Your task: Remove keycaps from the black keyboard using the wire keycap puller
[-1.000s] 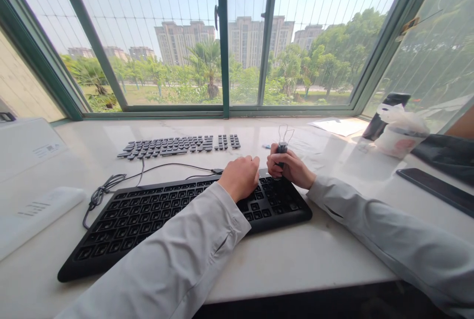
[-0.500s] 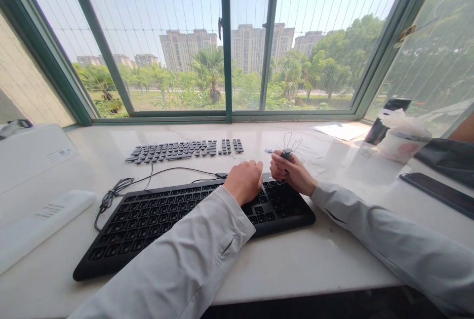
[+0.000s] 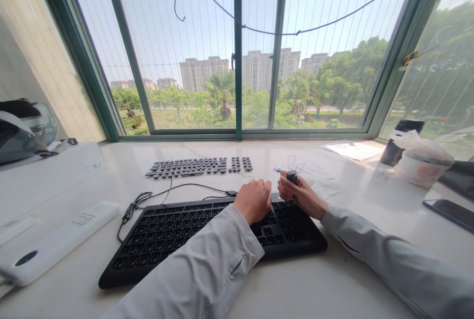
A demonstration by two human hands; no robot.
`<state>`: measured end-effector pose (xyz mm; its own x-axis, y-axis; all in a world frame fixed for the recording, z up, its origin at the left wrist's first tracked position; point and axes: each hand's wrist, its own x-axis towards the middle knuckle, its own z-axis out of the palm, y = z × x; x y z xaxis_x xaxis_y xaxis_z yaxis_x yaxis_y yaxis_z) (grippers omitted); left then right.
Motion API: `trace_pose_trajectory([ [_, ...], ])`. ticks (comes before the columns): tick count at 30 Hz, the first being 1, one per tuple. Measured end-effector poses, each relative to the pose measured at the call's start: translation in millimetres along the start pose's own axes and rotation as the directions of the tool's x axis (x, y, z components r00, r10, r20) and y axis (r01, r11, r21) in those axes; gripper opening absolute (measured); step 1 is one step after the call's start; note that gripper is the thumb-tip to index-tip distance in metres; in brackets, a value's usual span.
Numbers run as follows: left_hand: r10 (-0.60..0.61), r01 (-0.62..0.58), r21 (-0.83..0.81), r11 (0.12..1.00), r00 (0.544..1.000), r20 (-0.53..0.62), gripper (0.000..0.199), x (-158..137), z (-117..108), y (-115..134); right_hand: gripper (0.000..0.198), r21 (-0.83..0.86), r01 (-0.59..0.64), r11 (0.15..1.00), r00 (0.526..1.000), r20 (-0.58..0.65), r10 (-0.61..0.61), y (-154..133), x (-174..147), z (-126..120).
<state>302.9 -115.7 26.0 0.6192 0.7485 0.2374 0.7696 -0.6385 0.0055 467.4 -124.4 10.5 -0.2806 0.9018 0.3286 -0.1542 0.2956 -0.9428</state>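
A black keyboard with most of its keycaps off lies at a slant on the white counter. My left hand is closed over its right part, fingers curled toward the right hand; whatever they may hold is hidden. Beside it, my right hand grips a black-handled wire keycap puller upright, its thin wire loops sticking up above the fist. The lower end of the puller is covered by the fingers, just over the number pad. Behind the keyboard, loose black keycaps are laid out in rows.
A coiled cable runs behind the keyboard. At left are a white power strip and a white box with a helmet by it. On the right stand a bagged tub and a phone. The window borders the back.
The view has tilted up, so everything sits lower and further right. Both hands keep about the same place over the keyboard, the puller still in the right.
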Motion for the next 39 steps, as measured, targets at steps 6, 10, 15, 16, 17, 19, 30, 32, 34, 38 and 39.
trace_pose_trajectory([
  [6, 0.015, -0.015, 0.011, 1.000, 1.000, -0.010, 0.025, 0.7, 1.6, -0.8, 0.041, 0.082, 0.019, 0.996, 0.998, 0.051, -0.023, -1.1, -1.6, -1.6],
  [10, 0.009, -0.009, 0.013, 1.000, 1.000, -0.006, 0.023, 1.0, 2.7, -1.2, 0.045, -0.013, 0.023, 1.000, 1.000, 0.005, -0.023, 0.6, 0.9, -0.8],
  [15, 0.002, -0.002, -0.004, 1.000, 1.000, -0.006, 0.024, 0.5, 1.7, -1.1, 0.044, -0.063, 0.042, 0.997, 0.998, -0.046, -0.045, 3.3, 3.9, 1.2],
  [16, 0.002, -0.002, -0.010, 1.000, 1.000, -0.005, 0.025, 0.4, 1.5, -0.8, 0.044, -0.064, 0.051, 0.997, 0.997, -0.056, -0.055, 3.8, 4.0, 1.4],
  [17, 0.003, -0.003, -0.015, 1.000, 1.000, -0.004, 0.026, 0.1, 1.3, -0.4, 0.043, -0.067, 0.061, 0.996, 0.996, -0.064, -0.065, 4.4, 4.0, 1.4],
  [19, 0.004, -0.004, -0.019, 1.000, 1.000, 0.006, 0.027, -0.2, 1.0, 0.4, 0.042, -0.075, 0.073, 0.995, 0.994, -0.074, -0.078, 5.6, 3.7, 1.3],
  [30, 0.009, -0.009, -0.020, 1.000, 1.000, 0.011, 0.029, 1.4, 5.1, 0.1, 0.043, -0.096, 0.117, 0.988, 0.988, -0.085, -0.126, 4.3, 2.6, 5.7],
  [32, 0.013, -0.013, -0.014, 1.000, 1.000, 0.011, 0.029, 1.6, 5.5, -0.3, 0.043, -0.117, 0.122, 0.986, 0.988, -0.085, -0.132, 4.2, 2.6, 5.2],
  [34, 0.015, -0.014, -0.005, 1.000, 1.000, 0.019, 0.029, 1.7, 5.3, -0.5, 0.043, -0.142, 0.123, 0.982, 0.987, -0.084, -0.136, 4.9, 2.8, 4.0],
  [38, 0.011, -0.010, -0.001, 1.000, 0.999, 0.034, 0.029, 1.5, 4.0, -0.2, 0.041, -0.162, 0.130, 0.978, 0.986, -0.081, -0.145, 7.6, 3.2, 1.7],
  [39, 0.010, -0.010, -0.003, 1.000, 0.999, 0.034, 0.030, 1.4, 3.6, 0.0, 0.041, -0.154, 0.130, 0.979, 0.987, -0.079, -0.143, 8.1, 3.4, 1.6],
])
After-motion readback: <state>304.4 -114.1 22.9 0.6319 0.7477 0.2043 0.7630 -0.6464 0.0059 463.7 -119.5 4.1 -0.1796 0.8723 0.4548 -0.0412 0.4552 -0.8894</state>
